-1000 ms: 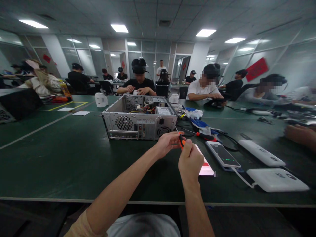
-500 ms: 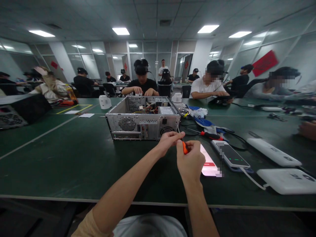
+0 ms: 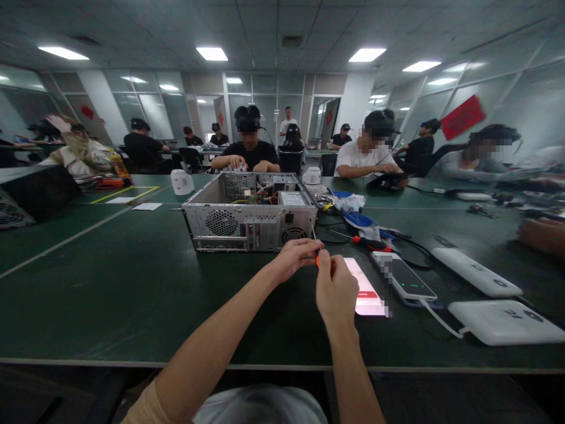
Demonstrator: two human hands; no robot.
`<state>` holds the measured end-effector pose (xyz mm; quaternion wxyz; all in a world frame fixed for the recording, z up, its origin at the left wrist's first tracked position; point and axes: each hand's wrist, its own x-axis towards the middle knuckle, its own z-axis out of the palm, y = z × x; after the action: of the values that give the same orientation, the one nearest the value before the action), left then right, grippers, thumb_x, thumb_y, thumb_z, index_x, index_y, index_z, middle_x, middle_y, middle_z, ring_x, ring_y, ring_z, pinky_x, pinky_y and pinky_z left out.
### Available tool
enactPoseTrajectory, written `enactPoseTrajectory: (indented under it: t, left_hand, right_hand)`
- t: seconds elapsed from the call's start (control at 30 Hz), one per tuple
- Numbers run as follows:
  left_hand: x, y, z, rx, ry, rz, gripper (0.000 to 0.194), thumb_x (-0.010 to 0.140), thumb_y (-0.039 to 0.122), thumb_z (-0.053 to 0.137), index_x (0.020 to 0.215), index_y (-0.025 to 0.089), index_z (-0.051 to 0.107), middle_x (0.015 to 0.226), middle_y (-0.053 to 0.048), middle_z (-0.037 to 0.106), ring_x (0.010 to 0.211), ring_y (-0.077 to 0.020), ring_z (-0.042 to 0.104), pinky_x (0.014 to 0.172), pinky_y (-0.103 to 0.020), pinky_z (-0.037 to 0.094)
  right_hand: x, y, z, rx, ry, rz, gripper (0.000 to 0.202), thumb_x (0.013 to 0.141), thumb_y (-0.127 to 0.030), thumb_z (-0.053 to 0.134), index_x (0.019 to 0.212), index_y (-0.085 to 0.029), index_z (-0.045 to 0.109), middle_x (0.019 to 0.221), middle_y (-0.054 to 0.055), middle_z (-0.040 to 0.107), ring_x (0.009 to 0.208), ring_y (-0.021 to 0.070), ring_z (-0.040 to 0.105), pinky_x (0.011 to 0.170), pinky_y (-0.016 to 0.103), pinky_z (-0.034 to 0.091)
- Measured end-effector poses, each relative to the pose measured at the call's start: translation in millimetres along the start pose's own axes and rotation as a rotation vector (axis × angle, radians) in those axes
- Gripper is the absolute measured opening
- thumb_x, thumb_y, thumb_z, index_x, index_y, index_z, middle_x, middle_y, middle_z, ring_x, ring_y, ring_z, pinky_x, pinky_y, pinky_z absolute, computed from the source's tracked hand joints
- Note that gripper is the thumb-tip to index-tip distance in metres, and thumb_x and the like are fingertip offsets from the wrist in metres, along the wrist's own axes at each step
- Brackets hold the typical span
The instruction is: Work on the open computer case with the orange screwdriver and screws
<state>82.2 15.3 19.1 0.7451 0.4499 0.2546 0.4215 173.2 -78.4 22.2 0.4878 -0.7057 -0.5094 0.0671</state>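
Note:
A computer case (image 3: 247,232) lies on the table with its top side off, its back panel facing me and its wires and drive showing inside. My right hand (image 3: 338,288) is closed around the orange-and-black handle of a screwdriver (image 3: 316,259), most of which the fingers hide. The thin shaft points up and away, at the right end of the back panel; whether its tip sits in a screw is too small to tell. Just in front of that corner, my left hand (image 3: 293,258) pinches the screwdriver near the front of its handle with thumb and fingertips.
To the right lie a lit phone (image 3: 368,294), another phone (image 3: 404,275) on a cable, two white power banks (image 3: 503,323), a red-and-black screwdriver (image 3: 373,242) and blue-white gloves (image 3: 359,219). A black case (image 3: 39,197) stands at the left. People sit across the table.
My right hand has turned on the screwdriver, and less of the orange handle shows now. The whole view has shifted slightly, while the computer case stays in place on the table.

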Motion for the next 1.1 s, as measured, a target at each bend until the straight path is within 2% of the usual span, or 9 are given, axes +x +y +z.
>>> enactPoseTrajectory:
  t: [0.13,0.23,0.37,0.53,0.6,0.7,0.8,1.0,1.1]
  left_hand:
    - [1.7,0.9,0.9,0.014,0.006,0.044,0.045,0.059,0.049,0.088,0.076,0.012,0.068,0.070,-0.001,0.061,0.062,-0.0090,0.055,0.061,-0.023,0.041]
    - [1.8,0.2,2.3,0.052,0.050,0.071,0.048,0.057,0.053,0.088,0.067,0.014,0.062,0.061,0.002,0.055,0.055,-0.0071,0.049,0.055,-0.022,0.037]
    - [2.0,-0.5,1.2,0.067,0.083,0.066,0.046,0.061,0.051,0.086,0.064,0.015,0.058,0.058,0.004,0.052,0.055,-0.0073,0.048,0.056,-0.021,0.037]
    - [-0.5,7.8,-4.0,-0.181,-0.078,-0.138,0.032,0.085,0.044,0.067,0.097,0.014,0.073,0.092,-0.007,0.072,0.080,-0.0152,0.064,0.077,-0.028,0.048]
    - [-1.3,9.4,-5.6,-0.210,-0.130,-0.138,0.028,0.088,0.033,0.062,0.107,0.015,0.073,0.110,-0.010,0.073,0.093,-0.0178,0.066,0.084,-0.030,0.048]
    - [0.2,6.5,-6.0,-0.216,-0.146,-0.098,0.025,0.088,0.024,0.062,0.109,0.016,0.072,0.120,-0.010,0.071,0.101,-0.0187,0.066,0.090,-0.032,0.048]
    - [3.3,3.2,-4.8,-0.241,-0.105,-0.074,0.023,0.087,0.022,0.063,0.107,0.017,0.073,0.119,-0.010,0.072,0.096,-0.0175,0.067,0.090,-0.030,0.048]
    - [1.6,11.2,-6.8,-0.329,0.141,-0.115,0.027,0.090,0.032,0.056,0.099,0.014,0.074,0.101,-0.010,0.076,0.078,-0.0169,0.067,0.079,-0.031,0.051]
    - [-0.7,12.5,-9.1,-0.345,0.163,-0.128,0.029,0.090,0.032,0.053,0.098,0.013,0.074,0.096,-0.011,0.076,0.073,-0.0169,0.066,0.075,-0.032,0.052]
  right_hand:
    - [-6.0,-1.7,1.9,0.004,0.126,-0.173,0.039,0.085,-0.055,0.057,0.102,-0.021,0.055,0.086,0.006,0.068,0.072,0.0220,0.062,0.063,0.029,0.039]
    - [-7.8,-2.3,3.4,-0.041,0.111,-0.214,0.031,0.086,-0.052,0.056,0.091,-0.021,0.056,0.078,0.005,0.068,0.068,0.0210,0.062,0.061,0.028,0.038]
    - [-4.8,-1.3,5.0,-0.124,0.083,-0.160,0.039,0.089,-0.060,0.052,0.079,-0.023,0.053,0.064,0.001,0.062,0.058,0.0189,0.055,0.059,0.027,0.031]
    - [6.4,1.6,-6.3,-0.114,0.051,-0.125,0.044,0.090,-0.063,0.047,0.075,-0.022,0.053,0.062,0.002,0.060,0.058,0.0187,0.052,0.059,0.028,0.029]
    - [9.6,0.8,-12.8,-0.139,0.014,-0.127,0.044,0.091,-0.062,0.045,0.075,-0.022,0.054,0.061,0.003,0.060,0.058,0.0189,0.052,0.060,0.028,0.028]
    - [9.8,-3.2,-16.1,-0.197,-0.071,-0.129,0.043,0.095,-0.056,0.040,0.076,-0.021,0.057,0.065,0.005,0.062,0.061,0.0192,0.051,0.060,0.028,0.026]
    - [6.0,-8.7,-11.4,-0.203,-0.130,-0.094,0.045,0.098,-0.052,0.034,0.081,-0.020,0.062,0.071,0.007,0.065,0.063,0.0197,0.052,0.060,0.028,0.027]
    - [3.3,-20.6,-8.0,-0.241,-0.140,-0.021,0.051,0.099,-0.052,0.032,0.083,-0.018,0.066,0.079,0.013,0.070,0.072,0.0233,0.058,0.061,0.029,0.027]
    - [3.6,-24.8,-8.6,-0.247,-0.134,-0.005,0.055,0.100,-0.053,0.029,0.083,-0.018,0.068,0.082,0.014,0.071,0.074,0.0243,0.059,0.061,0.030,0.027]
